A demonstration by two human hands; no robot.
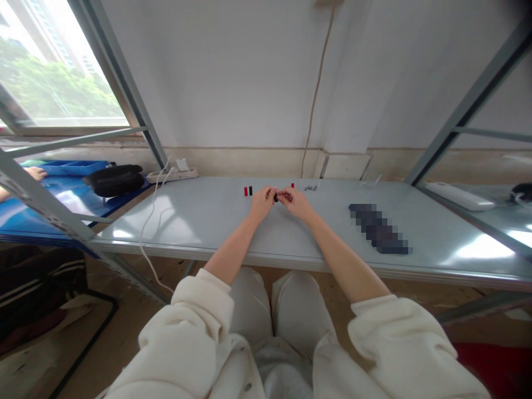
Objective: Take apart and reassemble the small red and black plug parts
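My left hand [261, 201] and my right hand [293, 201] meet over the middle of the grey table, fingertips almost touching. Pinched in the left fingers is a small black piece [276, 197], partly covered by them. The right fingers are closed against its right side; whatever else they grip is hidden. Left of the hands stand a small red cylinder [245, 191] and a black cylinder [250, 190], side by side. Just behind my right hand another red piece [292, 185] shows in part. Several tiny metal parts [310, 188] lie to its right.
A blurred dark object [376, 228] lies on the table [216, 221] at right. A white power strip [174, 175] sits back left, its cable hanging over the front edge. Metal posts flank the table. Another person's hand [36, 173] rests near a blue tray [75, 167] at far left.
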